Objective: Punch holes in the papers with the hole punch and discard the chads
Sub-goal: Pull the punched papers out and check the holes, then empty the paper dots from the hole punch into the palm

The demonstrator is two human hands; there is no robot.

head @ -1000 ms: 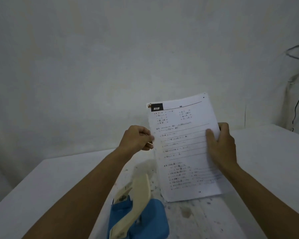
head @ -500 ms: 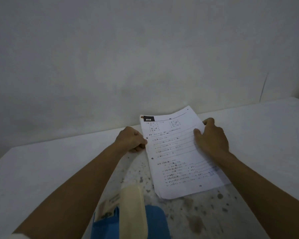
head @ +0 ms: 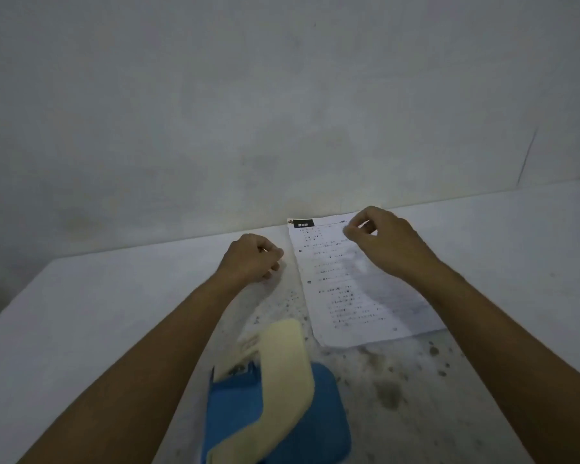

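A stack of printed papers (head: pixel 349 286) lies flat on the white table (head: pixel 114 313), its top edge towards the wall. Two small round holes show along its left margin. My left hand (head: pixel 252 259) is a closed fist resting just left of the stack, a small gap away from it. My right hand (head: pixel 389 242) hovers over the stack's upper right corner with fingers loosely curled and nothing in them. The hole punch (head: pixel 282 413), blue with a cream lever (head: pixel 282 363), stands close to me below the papers.
Dark specks and stains (head: pixel 389 393) dot the table around the punch and below the papers. A plain wall (head: pixel 282 112) rises right behind the table's far edge. The table edge runs along the left.
The papers went from being held upright in both hands to lying flat on the table. Both hands have let go; my right hand has lifted off the sheet.
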